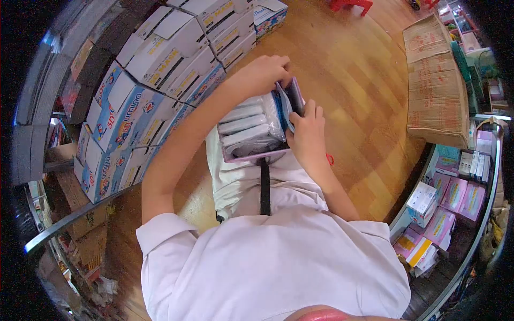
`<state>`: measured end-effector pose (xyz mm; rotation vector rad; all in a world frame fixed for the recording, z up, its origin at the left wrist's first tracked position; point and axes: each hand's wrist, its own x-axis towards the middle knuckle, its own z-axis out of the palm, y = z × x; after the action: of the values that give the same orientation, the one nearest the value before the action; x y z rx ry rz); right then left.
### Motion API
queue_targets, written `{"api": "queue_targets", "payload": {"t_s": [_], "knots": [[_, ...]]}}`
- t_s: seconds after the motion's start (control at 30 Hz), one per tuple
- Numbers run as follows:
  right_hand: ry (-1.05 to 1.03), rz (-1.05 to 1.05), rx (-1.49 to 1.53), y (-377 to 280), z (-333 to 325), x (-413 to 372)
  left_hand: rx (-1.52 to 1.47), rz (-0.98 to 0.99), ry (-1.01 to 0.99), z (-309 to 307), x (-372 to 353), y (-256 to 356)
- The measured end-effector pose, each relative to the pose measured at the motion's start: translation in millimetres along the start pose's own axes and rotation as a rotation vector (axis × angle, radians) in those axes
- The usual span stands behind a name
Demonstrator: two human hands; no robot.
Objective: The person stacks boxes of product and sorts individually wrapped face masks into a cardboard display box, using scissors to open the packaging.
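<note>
A box with pinkish-purple walls (299, 92) rests tilted on my lap, its top uncovered. Inside it, white plastic-wrapped packets (247, 124) stand in a row, with a blue-edged packet (285, 104) by the right wall. My left hand (265, 74) reaches across the far side, its fingers curled over the box's far right corner. On the right side, my right hand (308, 128) has its thumb at the blue-edged packet and its fingers bent close to the box wall. The fingertips of my left hand are partly hidden.
Stacked mask cartons (171, 59) and blue-and-white cartons (131, 120) line the left side. A large brown cardboard box (436, 85) stands at the right, above a shelf with pink boxes (454, 193). A red plastic stool (353, 5) is on the wooden floor (358, 80) ahead.
</note>
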<state>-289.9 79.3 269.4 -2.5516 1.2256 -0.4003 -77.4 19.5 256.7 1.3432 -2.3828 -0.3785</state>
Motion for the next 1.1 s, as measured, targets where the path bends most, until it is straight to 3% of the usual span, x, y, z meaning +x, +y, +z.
{"api": "queue_targets", "payload": {"t_s": [0.13, 0.23, 0.33, 0.4, 0.47, 0.53, 0.63, 0.7, 0.77, 0.9, 1.0, 1.1], "knots": [[-0.063, -0.083, 0.045, 8, -4, 2, 0.031, -0.016, -0.062, 5, 5, -2], [-0.231, -0.229, 0.236, 26, -33, 1, -0.018, -0.075, -0.226, -6, 4, -7], [-0.365, -0.058, 0.562, 48, -39, 12, -0.436, -0.043, 0.147, -24, -20, 3], [-0.161, -0.034, 0.489, 46, -34, 17, -0.484, -0.181, 0.271, -46, -52, 16], [-0.034, -0.032, 0.503, 48, -18, 21, -0.849, -0.517, 0.542, -38, -92, 28], [0.008, -0.064, 0.606, 53, 15, 22, -1.013, -0.711, 0.684, 0, -117, 46], [0.134, -0.089, 0.470, 31, 36, 16, -1.249, -1.025, 0.928, 71, -154, 75], [0.051, -0.064, 0.361, 27, 35, 12, -1.336, -1.049, 1.039, 76, -151, 92], [0.026, 0.004, 0.326, 14, 22, 5, -1.348, -0.879, 1.060, 71, -140, 101], [0.034, -0.011, 0.360, 9, 18, 8, -1.574, -0.763, 1.108, 83, -148, 93], [0.109, -0.078, 0.559, 21, 11, 14, -1.341, -0.841, 1.163, 80, -149, 97], [0.113, 0.055, 0.614, 44, 9, -4, -1.248, -0.941, 1.218, 63, -161, 103]]}}
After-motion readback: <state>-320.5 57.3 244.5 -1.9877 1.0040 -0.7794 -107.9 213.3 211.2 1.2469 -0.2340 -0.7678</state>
